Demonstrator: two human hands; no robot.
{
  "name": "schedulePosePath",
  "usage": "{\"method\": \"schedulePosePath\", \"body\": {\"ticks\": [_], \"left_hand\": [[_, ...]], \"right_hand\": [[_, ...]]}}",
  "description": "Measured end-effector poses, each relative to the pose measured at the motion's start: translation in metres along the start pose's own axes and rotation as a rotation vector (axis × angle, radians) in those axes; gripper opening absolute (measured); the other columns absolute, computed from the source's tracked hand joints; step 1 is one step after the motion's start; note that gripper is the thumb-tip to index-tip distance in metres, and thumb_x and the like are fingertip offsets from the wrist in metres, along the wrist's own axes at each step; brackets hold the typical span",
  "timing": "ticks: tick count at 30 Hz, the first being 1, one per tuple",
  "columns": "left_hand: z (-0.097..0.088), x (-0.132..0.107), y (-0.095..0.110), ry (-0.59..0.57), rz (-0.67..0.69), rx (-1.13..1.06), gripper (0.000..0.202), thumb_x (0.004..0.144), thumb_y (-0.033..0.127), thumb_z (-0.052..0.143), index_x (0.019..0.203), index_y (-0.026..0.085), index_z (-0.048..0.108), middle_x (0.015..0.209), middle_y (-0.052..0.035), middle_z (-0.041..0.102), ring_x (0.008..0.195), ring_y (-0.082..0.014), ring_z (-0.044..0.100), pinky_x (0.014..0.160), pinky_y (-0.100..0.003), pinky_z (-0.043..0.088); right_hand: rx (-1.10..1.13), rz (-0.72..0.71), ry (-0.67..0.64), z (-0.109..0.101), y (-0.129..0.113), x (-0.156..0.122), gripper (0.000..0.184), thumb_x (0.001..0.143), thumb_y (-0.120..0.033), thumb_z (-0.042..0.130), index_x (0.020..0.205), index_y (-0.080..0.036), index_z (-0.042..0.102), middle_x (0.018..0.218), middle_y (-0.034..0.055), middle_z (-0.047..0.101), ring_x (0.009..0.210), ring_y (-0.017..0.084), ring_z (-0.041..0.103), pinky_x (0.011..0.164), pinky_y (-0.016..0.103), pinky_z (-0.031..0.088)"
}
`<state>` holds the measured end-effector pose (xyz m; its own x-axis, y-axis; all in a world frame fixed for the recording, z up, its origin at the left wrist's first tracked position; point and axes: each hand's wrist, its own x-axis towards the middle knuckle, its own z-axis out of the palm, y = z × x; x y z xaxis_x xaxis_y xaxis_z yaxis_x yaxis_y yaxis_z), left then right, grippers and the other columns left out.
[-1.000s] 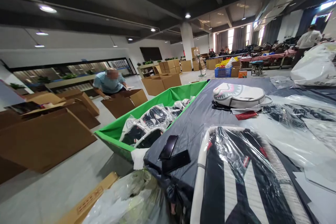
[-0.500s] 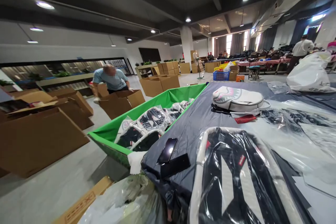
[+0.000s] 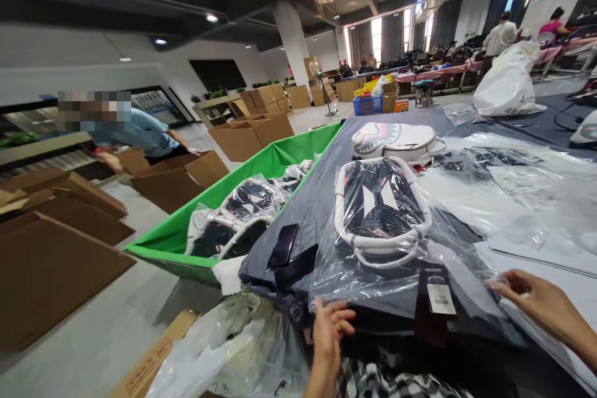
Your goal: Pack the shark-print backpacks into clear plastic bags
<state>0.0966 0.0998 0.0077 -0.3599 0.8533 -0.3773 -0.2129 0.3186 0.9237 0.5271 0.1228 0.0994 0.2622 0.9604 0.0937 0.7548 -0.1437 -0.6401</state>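
Plastic-wrapped backpack [image 3: 383, 211] is laid lengthwise ahead, between the hands; left hand [image 3: 329, 331] is rested open on its edge, right hand [image 3: 536, 301] closure cannot be determined.

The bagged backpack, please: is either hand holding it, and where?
Yes, the left hand grips the plastic bag at its near-left corner, the right hand at its near-right edge.

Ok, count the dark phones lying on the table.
2. The upper phone lies at the left corner of the grey table, left of the bagged backpack; the lower phone touches it, nearer the edge. Others may be hidden under plastic.
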Motion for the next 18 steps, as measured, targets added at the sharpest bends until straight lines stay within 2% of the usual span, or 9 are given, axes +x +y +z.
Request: {"method": "schedulePosePath", "body": {"ticks": [2, 4, 6, 8, 10, 12, 14, 15, 18], "left_hand": [[0.025, -0.022, -0.012, -0.237, 0.013, 0.067, 0.080, 0.075, 0.090, 0.045, 0.081, 0.016, 0.075, 0.078, -0.0154, 0.076, 0.058, -0.0250, 0.065, 0.066, -0.038, 0.051], [0.061, -0.037, -0.014, -0.408, 0.188, 0.150, 0.057, 0.074, 0.069, 0.072, 0.100, 0.018, 0.078, 0.108, -0.0169, 0.077, 0.097, -0.0318, 0.070, 0.096, -0.040, 0.049], [0.103, -0.040, -0.010, -0.462, 0.306, 0.140, 0.054, 0.067, 0.042, 0.088, 0.115, 0.020, 0.075, 0.131, -0.0160, 0.069, 0.134, -0.0352, 0.052, 0.119, -0.039, 0.029], [0.143, -0.033, -0.005, -0.430, 0.302, 0.060, 0.060, 0.059, 0.025, 0.091, 0.116, 0.018, 0.073, 0.132, -0.0175, 0.066, 0.143, -0.0373, 0.041, 0.123, -0.039, 0.019], [0.173, -0.022, -0.004, -0.384, 0.258, 0.014, 0.055, 0.055, 0.016, 0.089, 0.107, 0.019, 0.074, 0.115, -0.0155, 0.071, 0.135, -0.0374, 0.048, 0.118, -0.040, 0.026], [0.187, -0.012, -0.003, -0.384, 0.184, 0.022, 0.041, 0.053, 0.014, 0.088, 0.091, 0.021, 0.074, 0.087, -0.0080, 0.071, 0.110, -0.0333, 0.062, 0.104, -0.038, 0.040], [0.186, -0.007, -0.002, -0.419, 0.105, 0.034, 0.028, 0.053, 0.020, 0.090, 0.074, 0.021, 0.071, 0.064, -0.0009, 0.062, 0.082, -0.0261, 0.064, 0.084, -0.035, 0.047], [0.180, -0.006, 0.000, -0.439, 0.083, 0.032, 0.028, 0.053, 0.025, 0.091, 0.069, 0.020, 0.069, 0.059, 0.0006, 0.059, 0.072, -0.0230, 0.062, 0.077, -0.033, 0.047], [0.158, -0.010, 0.008, -0.545, -0.015, -0.058, 0.039, 0.052, 0.041, 0.095, 0.069, 0.016, 0.070, 0.065, -0.0031, 0.066, 0.066, -0.0198, 0.063, 0.071, -0.033, 0.049]], "right_hand": [[0.032, 0.079, -0.059, 0.012, 0.006, -0.031, 0.059, 0.067, -0.084, 0.056, 0.079, -0.028, 0.071, 0.087, 0.0107, 0.078, 0.073, 0.032, 0.074, 0.063, 0.041, 0.058], [0.002, 0.027, 0.047, 0.032, 0.000, -0.057, 0.068, 0.069, -0.086, 0.055, 0.097, -0.027, 0.071, 0.103, 0.0127, 0.077, 0.088, 0.035, 0.074, 0.076, 0.046, 0.061], [-0.117, -0.134, 0.178, 0.057, -0.017, -0.069, 0.075, 0.071, -0.083, 0.058, 0.114, -0.022, 0.066, 0.117, 0.0166, 0.072, 0.104, 0.037, 0.070, 0.090, 0.051, 0.058], [-0.244, -0.243, 0.231, 0.082, -0.035, -0.068, 0.074, 0.078, -0.073, 0.058, 0.126, -0.016, 0.059, 0.123, 0.0210, 0.068, 0.110, 0.038, 0.067, 0.092, 0.051, 0.056], [-0.330, -0.257, 0.223, 0.098, -0.048, -0.058, 0.060, 0.087, -0.055, 0.051, 0.131, -0.014, 0.055, 0.123, 0.0221, 0.068, 0.106, 0.036, 0.069, 0.085, 0.047, 0.058], [-0.380, -0.204, 0.176, 0.100, -0.050, -0.044, 0.050, 0.092, -0.039, 0.040, 0.132, -0.014, 0.056, 0.112, 0.0195, 0.073, 0.096, 0.034, 0.072, 0.078, 0.046, 0.059], [-0.423, -0.114, 0.088, 0.089, -0.043, -0.033, 0.049, 0.092, -0.032, 0.032, 0.128, -0.015, 0.061, 0.097, 0.0169, 0.076, 0.086, 0.035, 0.074, 0.073, 0.047, 0.058], [-0.440, -0.067, 0.042, 0.082, -0.038, -0.030, 0.050, 0.092, -0.033, 0.031, 0.125, -0.015, 0.063, 0.091, 0.0164, 0.076, 0.083, 0.036, 0.074, 0.072, 0.049, 0.058], [-0.332, -0.039, -0.108, 0.066, -0.023, -0.030, 0.049, 0.085, -0.039, 0.038, 0.115, -0.017, 0.070, 0.093, 0.0160, 0.077, 0.088, 0.040, 0.074, 0.075, 0.051, 0.058]]}}
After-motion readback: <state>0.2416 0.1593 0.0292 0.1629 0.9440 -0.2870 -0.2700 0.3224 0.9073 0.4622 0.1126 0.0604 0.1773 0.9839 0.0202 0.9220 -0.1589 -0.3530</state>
